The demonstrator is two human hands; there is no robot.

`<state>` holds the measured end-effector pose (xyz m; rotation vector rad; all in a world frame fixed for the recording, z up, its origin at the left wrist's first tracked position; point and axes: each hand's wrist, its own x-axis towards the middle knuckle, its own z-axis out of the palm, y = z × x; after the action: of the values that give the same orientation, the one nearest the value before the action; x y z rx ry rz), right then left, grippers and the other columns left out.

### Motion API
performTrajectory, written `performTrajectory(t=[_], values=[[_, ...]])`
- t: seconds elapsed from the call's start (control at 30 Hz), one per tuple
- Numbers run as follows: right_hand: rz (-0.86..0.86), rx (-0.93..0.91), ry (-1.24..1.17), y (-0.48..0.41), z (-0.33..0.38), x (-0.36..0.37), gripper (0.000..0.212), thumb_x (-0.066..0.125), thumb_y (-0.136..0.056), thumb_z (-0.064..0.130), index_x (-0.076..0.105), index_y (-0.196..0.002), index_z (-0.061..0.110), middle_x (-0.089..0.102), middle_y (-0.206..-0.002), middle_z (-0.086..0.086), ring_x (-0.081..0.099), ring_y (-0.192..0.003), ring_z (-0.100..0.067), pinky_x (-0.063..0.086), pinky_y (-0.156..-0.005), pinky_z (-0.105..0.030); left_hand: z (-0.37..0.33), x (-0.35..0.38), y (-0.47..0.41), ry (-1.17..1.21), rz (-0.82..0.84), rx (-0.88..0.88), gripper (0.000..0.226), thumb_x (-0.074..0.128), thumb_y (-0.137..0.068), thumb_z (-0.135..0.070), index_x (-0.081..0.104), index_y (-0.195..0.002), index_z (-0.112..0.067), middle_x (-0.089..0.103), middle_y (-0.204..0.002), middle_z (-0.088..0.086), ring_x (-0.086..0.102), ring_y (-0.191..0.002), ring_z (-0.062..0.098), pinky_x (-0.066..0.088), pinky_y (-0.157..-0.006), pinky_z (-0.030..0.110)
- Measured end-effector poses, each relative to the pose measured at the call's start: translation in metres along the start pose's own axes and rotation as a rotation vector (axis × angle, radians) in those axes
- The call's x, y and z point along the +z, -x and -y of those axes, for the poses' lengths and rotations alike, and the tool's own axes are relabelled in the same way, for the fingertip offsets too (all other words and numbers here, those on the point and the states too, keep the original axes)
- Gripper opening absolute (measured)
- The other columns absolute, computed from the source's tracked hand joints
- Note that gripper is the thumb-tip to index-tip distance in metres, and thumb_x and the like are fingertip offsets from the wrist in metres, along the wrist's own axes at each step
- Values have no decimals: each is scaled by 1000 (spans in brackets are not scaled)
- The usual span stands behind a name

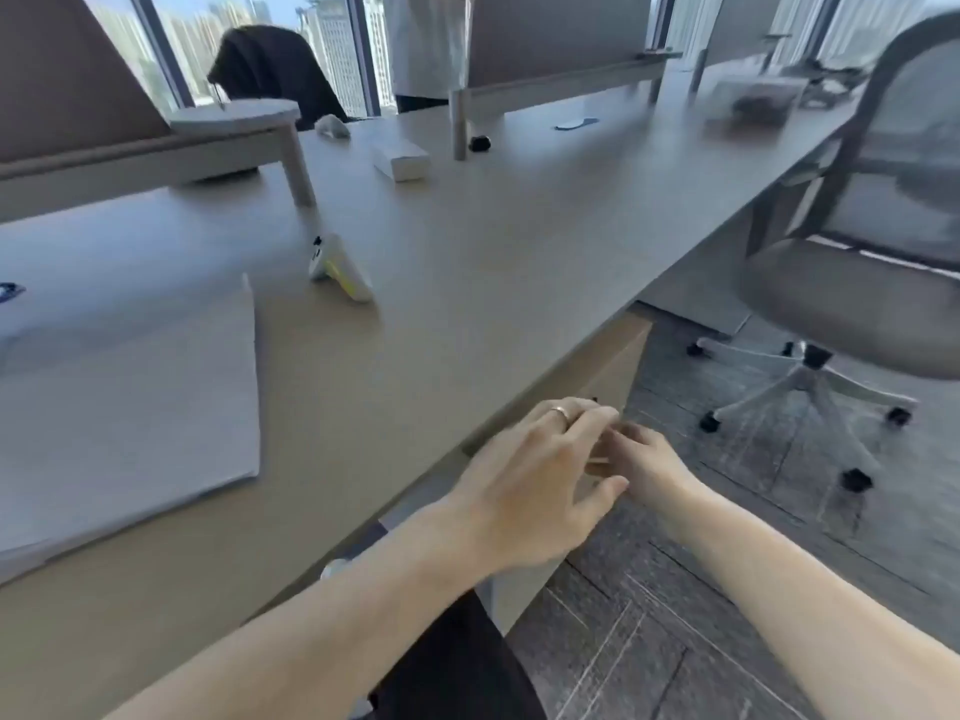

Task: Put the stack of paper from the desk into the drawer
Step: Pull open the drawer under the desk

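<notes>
The stack of white paper (pixel 124 407) lies flat on the desk (pixel 467 262) at the left, with nothing touching it. The drawer unit (pixel 615 366) stands under the desk's front edge, its tan front facing right. My left hand (pixel 530 485) hovers at the desk edge just above the drawer front, fingers spread and holding nothing, a ring on one finger. My right hand (pixel 647 467) reaches in below the edge, fingers curled against the top of the drawer front. The left hand hides its fingertips, so its grip is unclear.
A white and yellow controller (pixel 337 267) lies on the desk beyond the paper, and a white box (pixel 400 158) farther back. A grey mesh office chair (pixel 862 283) stands on the floor at the right. A monitor riser (pixel 234 122) and divider panels line the back.
</notes>
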<state>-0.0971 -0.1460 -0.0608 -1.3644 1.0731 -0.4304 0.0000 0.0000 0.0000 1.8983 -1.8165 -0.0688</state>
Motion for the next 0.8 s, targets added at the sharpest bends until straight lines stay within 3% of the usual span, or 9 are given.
performTrajectory(t=[0.1,0.2,0.3,0.37,0.47,0.63,0.8], values=[[-1,141,-109,-18,-4,12,36,55,-101,28,56,-124,1,66,-107,-17,67,-93,-32,60,-70,-35,22,20,-3,-77,176,-291,84,53,-99,-52,10,-164,-20,10,-174,1,13,-159,22,22,-126,45],[-12,180,-194,-36,-2,25,30,54,-101,22,55,-119,-2,64,-96,-19,66,-86,-32,62,-77,-39,38,31,-6,-242,244,-362,97,49,-96,-61,-6,-164,-18,-7,-175,2,3,-160,23,17,-125,42],[-36,175,-223,-49,-1,29,27,47,-103,23,55,-106,-3,64,-78,-18,66,-68,-29,62,-55,-30,39,34,-12,-237,219,-337,97,46,-96,-63,-8,-164,-19,-10,-174,1,-1,-160,22,10,-126,39],[-19,157,-254,-50,-4,29,29,42,-105,23,55,-99,-2,61,-73,-18,64,-63,-29,61,-50,-29,38,36,-16,-249,222,-318,95,45,-97,-63,-8,-164,-21,-11,-174,1,-4,-160,20,6,-126,38],[-11,68,-232,-45,-11,29,26,40,-106,18,54,-96,-1,59,-68,-18,60,-57,-29,58,-51,-31,38,39,-19,-252,212,-302,94,43,-96,-64,-7,-164,-21,-11,-174,1,-7,-160,18,1,-126,36],[-77,-91,-84,-43,-21,31,31,44,-102,15,59,-79,1,61,-61,-13,60,-58,-28,57,-67,-45,40,40,-19,-278,214,-290,95,38,-95,-69,-9,-164,-23,-14,-174,-1,-11,-159,16,-5,-123,34],[-173,-121,-80,-29,-37,17,32,47,-99,13,59,-71,5,59,-55,-7,57,-52,-25,51,-55,-37,39,33,-11,-200,248,-309,93,35,-95,-72,-8,-164,-27,-15,-173,-6,-12,-159,12,-3,-125,36]])
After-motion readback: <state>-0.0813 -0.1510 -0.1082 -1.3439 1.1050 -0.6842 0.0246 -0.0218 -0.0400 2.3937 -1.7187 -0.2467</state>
